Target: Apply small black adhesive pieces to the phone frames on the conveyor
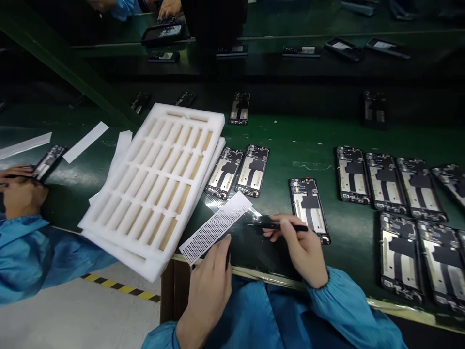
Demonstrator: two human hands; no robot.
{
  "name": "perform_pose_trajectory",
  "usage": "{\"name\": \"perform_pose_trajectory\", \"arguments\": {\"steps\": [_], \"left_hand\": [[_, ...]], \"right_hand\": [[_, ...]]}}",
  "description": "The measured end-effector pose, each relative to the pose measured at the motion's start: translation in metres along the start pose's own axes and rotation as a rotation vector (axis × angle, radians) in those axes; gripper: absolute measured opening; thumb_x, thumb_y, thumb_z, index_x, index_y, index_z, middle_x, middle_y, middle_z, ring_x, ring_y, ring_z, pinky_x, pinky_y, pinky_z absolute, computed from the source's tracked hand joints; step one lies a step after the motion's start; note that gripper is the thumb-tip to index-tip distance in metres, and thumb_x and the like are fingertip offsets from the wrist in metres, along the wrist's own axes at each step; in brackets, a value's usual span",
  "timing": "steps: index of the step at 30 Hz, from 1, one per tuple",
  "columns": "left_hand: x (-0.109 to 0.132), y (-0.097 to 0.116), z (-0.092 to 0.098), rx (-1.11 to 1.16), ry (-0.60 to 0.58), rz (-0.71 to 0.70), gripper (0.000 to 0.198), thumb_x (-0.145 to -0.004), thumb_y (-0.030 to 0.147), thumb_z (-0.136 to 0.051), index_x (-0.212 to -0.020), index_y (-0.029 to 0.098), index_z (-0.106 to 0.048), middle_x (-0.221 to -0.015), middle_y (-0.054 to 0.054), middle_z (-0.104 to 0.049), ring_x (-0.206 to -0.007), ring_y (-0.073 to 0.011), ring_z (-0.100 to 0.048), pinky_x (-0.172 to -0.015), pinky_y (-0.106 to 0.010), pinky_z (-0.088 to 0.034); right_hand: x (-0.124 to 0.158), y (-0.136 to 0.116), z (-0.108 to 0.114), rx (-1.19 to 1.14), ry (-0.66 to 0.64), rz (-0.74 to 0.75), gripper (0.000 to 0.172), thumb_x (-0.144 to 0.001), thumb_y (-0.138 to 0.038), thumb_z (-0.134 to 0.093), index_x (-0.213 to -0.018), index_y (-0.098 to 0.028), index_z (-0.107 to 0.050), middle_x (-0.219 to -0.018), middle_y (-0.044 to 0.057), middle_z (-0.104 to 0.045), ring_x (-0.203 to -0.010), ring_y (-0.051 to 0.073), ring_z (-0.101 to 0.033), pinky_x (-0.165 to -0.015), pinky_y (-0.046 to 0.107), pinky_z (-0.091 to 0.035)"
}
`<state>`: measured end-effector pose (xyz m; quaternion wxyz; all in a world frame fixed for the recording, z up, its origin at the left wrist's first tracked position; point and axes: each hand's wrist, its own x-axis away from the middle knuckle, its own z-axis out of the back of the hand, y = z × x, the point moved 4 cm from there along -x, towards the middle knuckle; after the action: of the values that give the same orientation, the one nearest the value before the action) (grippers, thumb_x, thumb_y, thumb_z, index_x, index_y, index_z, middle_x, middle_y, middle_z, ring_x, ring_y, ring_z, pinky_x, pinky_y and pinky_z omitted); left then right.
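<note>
- Left hand point(212, 283): half closed, thumb and fingers on the lower edge of the perforated sheet point(210, 232), apparently holding it (how firmly, I cannot tell).
- Right hand point(303, 254): curled in a pen grip around black tweezers point(279, 226), their tip just beside the sheet's upper end.
- Perforated sheet: just ahead of the left hand, angled up and right. Judged light, thin and easily bent; best taken by its plain upper end, away from the holes.
- Phone frame point(308, 208): just ahead of the right hand, which overlaps its lower end in view (contact unclear). Judged stiff but with delicate parts; best held by its side rails.
- Blue sleeves: left point(160, 337), right point(348, 305), both gathered at the wrist.
- White foam tray point(92, 223): ahead and left of the left hand, slotted, resting on a second foam tray point(214, 169). Judged light and soft.
- Two phone frames point(236, 172): ahead of the hands, beside the foam trays.
- Rows of phone frames point(352, 174): right of the right hand, on the green bench mat point(319, 145).
- Co-worker's hands point(22, 191): far left of the left hand, holding a phone frame point(49, 162).
</note>
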<state>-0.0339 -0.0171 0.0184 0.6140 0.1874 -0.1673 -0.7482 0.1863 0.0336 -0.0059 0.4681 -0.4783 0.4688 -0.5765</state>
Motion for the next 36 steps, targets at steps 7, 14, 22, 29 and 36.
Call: {"name": "perform_pose_trajectory", "arguments": {"steps": [7,14,22,29,36], "left_hand": [[-0.005,0.019,-0.018,-0.548,-0.167,-0.242,0.061,-0.085,-0.003,-0.046,-0.142,0.014,-0.056,-0.15,-0.014,-0.055,-0.078,-0.0208,-0.068,-0.063,-0.035,-0.059],[-0.008,0.023,-0.025,-0.603,-0.265,-0.264,0.069,-0.078,-0.003,-0.051,-0.144,0.013,-0.055,-0.156,-0.012,-0.047,-0.076,-0.0206,-0.064,-0.059,-0.033,-0.059],[-0.007,0.019,-0.028,-0.578,-0.298,-0.261,0.073,-0.077,-0.004,-0.051,-0.149,0.011,-0.049,-0.157,-0.013,-0.046,-0.079,-0.0204,-0.063,-0.06,-0.032,-0.059],[-0.007,0.016,-0.028,-0.438,-0.264,-0.217,0.067,-0.081,-0.003,-0.045,-0.146,0.011,-0.051,-0.154,-0.012,-0.051,-0.081,-0.0226,-0.067,-0.06,-0.035,-0.059],[-0.006,0.006,-0.018,0.758,-0.124,0.522,0.032,-0.102,0.031,-0.048,-0.129,0.021,-0.061,-0.101,-0.007,-0.074,-0.084,-0.0181,-0.069,-0.073,-0.029,-0.058]], "right_hand": [[0.006,0.02,-0.013,0.13,-0.087,0.046,0.027,-0.105,-0.039,-0.051,-0.101,-0.02,-0.07,-0.09,0.005,-0.078,-0.075,0.016,-0.078,-0.074,0.025,-0.062],[0.005,0.02,-0.012,0.155,-0.126,0.054,0.026,-0.105,-0.036,-0.05,-0.098,-0.021,-0.07,-0.084,0.004,-0.078,-0.072,0.016,-0.078,-0.07,0.023,-0.062],[0.006,0.022,-0.011,0.142,-0.12,0.019,0.025,-0.105,-0.036,-0.05,-0.099,-0.022,-0.069,-0.083,0.003,-0.078,-0.071,0.016,-0.077,-0.071,0.024,-0.062],[0.007,0.022,-0.012,0.185,-0.132,0.02,0.027,-0.105,-0.037,-0.05,-0.1,-0.021,-0.071,-0.09,0.006,-0.079,-0.075,0.017,-0.078,-0.072,0.024,-0.063],[0.003,0.016,-0.01,0.103,-0.035,-0.037,0.037,-0.103,-0.045,-0.051,-0.093,-0.02,-0.075,-0.095,0.009,-0.08,-0.074,0.02,-0.078,-0.068,0.03,-0.065]]}}
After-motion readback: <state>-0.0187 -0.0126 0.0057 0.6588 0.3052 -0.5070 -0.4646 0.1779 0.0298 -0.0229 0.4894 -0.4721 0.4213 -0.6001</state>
